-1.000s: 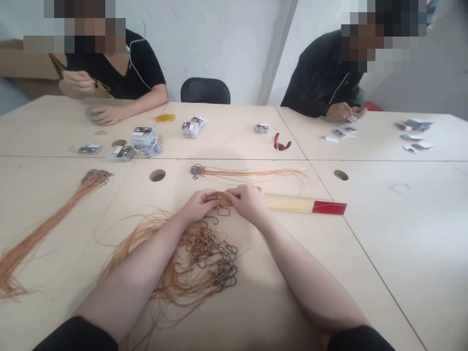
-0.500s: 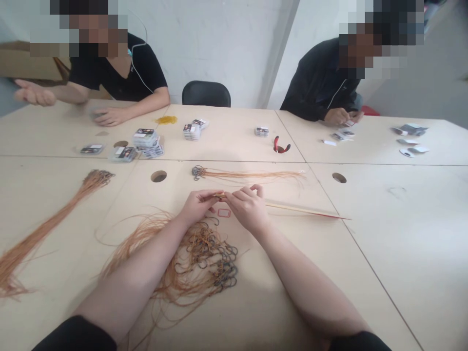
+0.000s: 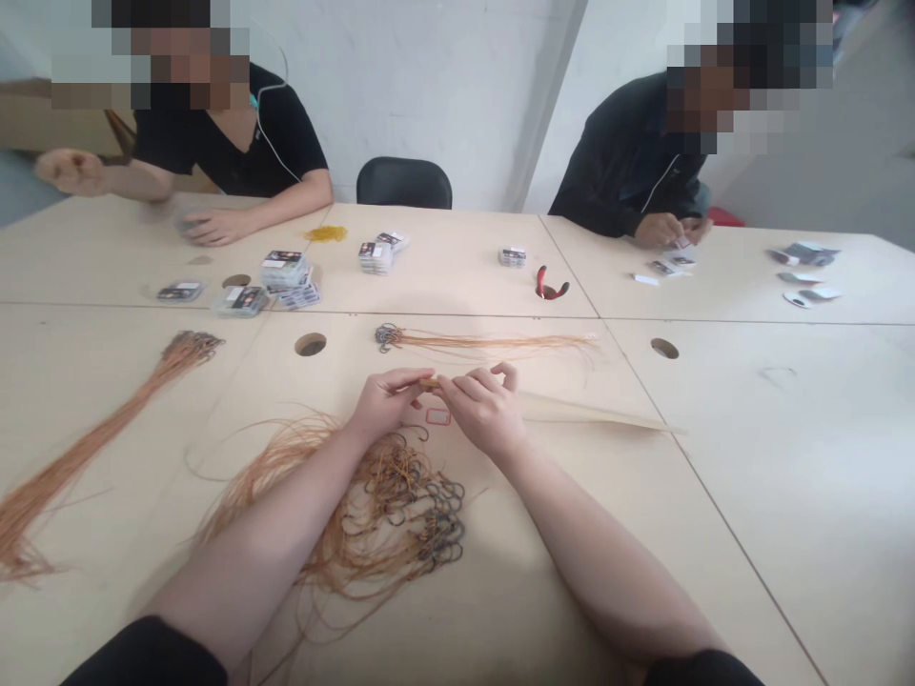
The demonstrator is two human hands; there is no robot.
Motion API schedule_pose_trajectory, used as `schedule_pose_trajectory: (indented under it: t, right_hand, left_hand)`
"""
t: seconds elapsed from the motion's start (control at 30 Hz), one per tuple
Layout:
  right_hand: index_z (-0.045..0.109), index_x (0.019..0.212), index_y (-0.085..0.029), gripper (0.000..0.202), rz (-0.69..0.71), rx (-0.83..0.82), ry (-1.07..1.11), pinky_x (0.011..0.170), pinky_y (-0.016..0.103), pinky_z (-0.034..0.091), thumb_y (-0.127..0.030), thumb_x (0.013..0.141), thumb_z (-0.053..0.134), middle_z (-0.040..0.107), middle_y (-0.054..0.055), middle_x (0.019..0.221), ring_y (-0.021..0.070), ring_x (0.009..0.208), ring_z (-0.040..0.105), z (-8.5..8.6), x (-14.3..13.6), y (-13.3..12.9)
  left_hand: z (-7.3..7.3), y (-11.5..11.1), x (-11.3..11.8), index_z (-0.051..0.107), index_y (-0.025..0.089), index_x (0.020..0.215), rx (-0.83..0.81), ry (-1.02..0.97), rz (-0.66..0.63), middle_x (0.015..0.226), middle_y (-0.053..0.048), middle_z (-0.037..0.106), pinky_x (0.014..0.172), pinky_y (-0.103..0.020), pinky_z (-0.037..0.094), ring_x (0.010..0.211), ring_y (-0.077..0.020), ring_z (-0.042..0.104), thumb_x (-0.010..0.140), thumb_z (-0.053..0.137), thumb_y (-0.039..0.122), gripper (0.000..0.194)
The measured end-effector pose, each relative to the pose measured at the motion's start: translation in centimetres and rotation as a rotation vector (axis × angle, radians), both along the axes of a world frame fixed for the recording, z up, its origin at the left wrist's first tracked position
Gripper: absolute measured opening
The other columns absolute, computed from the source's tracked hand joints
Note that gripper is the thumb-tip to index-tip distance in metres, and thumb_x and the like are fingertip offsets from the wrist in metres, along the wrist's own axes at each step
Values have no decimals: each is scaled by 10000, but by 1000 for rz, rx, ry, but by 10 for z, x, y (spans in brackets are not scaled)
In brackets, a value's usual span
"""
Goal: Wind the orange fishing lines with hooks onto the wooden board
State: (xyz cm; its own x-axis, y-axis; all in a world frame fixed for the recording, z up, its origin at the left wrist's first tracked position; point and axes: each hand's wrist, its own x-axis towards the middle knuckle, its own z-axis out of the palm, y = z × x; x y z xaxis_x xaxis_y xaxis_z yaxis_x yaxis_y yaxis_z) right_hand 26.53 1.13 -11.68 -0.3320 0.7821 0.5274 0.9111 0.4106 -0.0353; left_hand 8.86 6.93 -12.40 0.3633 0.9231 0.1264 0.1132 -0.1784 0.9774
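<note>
The thin pale strip extends from between the left grip and right grip out to the right over the tabletop. Both grips pinch what appears to be its left end between thumb and fingers, near the small red-edged card. From where I stand, the strip looks light and springy, likely to flex and crease if forced (its slickness I cannot judge). Take hold by the long edges, clear of the tangled hooks
</note>
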Motion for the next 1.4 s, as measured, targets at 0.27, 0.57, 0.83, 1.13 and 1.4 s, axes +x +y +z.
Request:
schedule_pose_trajectory:
  t: [0.27,0.57,0.83,1.13,1.4]
  right_hand:
    - [636,981,-244,255,-33,-32,171,872,360,212,-320,931,397,635,39,851,159,846,507,8,1,7]
    - [633,1016,-236,241,120,-23,203,819,291,333,-258,925,411,608,50,950,156,884,490,-1,2,12]
    - [607,1012,-209,190,199,-52,82,822,289,354,-229,907,451,590,62,950,172,916,471,-7,5,17]
    - [593,1039,-212,216,216,-73,97,832,308,380,-162,886,449,593,61,951,179,925,487,-12,7,20]
    - [551,1154,-229,279,199,-132,143,843,300,386,-251,916,408,598,57,1005,167,927,531,-11,9,19]
  left_hand:
    - [0,-3,-1,653,141,983,36,111,-60,864,-58,655,456,-203,452,525,-77,507,742,618,351,322]
    - [0,-5,-1,511,145,824,-33,45,-221,698,21,499,487,-164,382,558,-64,457,763,571,277,157]
    - [-2,0,1,460,152,731,-71,81,-253,615,47,440,489,-170,325,539,-60,412,739,565,226,129]
    - [-4,7,0,502,143,729,-203,70,-240,633,39,499,558,-197,363,586,-79,469,706,590,242,134]
    - [-2,13,-2,550,128,730,-289,21,-201,657,29,529,624,-215,390,612,-85,486,680,595,235,127]
